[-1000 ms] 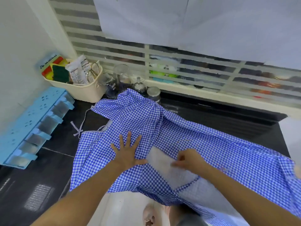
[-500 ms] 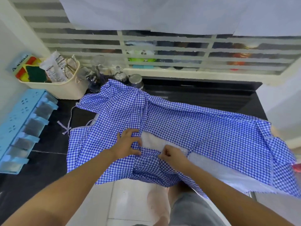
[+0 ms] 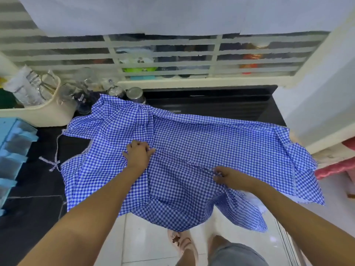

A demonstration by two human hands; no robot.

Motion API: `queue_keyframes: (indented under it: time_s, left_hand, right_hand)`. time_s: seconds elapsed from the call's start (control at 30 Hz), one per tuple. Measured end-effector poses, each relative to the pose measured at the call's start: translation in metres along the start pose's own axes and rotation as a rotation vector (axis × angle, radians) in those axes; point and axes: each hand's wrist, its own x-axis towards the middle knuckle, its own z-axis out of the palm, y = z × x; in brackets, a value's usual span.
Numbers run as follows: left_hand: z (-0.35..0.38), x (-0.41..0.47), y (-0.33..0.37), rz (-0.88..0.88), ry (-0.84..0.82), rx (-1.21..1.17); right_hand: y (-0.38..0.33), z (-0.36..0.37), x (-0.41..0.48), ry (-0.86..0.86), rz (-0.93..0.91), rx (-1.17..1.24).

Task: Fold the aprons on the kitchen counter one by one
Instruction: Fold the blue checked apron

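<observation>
First, cream basket [image 3: 38, 116] at left on counter [image 3: 34, 181] holds packets [image 3: 23, 89] and green sponge [image 3: 6, 101]; glass jars [image 3: 84, 98] just beside it. Since half a second ago, white patch between hands is covered and hands are farther apart. Left hand [image 3: 138, 152] curled, gripping fabric fold; right hand [image 3: 228, 176] pinching narrow strip. Apron [image 3: 211, 143], blue-white check, lies spread over counter, wrinkled, near edge hanging off front, tie string [image 3: 54, 164] trailing left.
</observation>
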Motion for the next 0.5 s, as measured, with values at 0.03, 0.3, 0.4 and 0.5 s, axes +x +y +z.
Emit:
queue_keyframes:
  time_s: [0.03, 0.3, 0.4, 0.5]
  left_hand:
    - [0.000, 0.003, 0.004, -0.011, -0.005, 0.034]
    - [0.023, 0.001, 0.030, 0.001, 0.116, 0.176]
    - [0.031, -0.007, 0.046, -0.015, 0.117, 0.146]
    - [0.040, -0.019, 0.060, 0.005, -0.013, 0.034]
  right_hand:
    - [0.009, -0.002, -0.003, 0.041, -0.015, 0.010]
    - [0.081, -0.023, -0.033, 0.077, 0.215, -0.228]
    - [0.100, -0.022, -0.048, 0.145, 0.180, -0.090]
    - [0.122, -0.012, -0.063, 0.395, 0.060, 0.030]
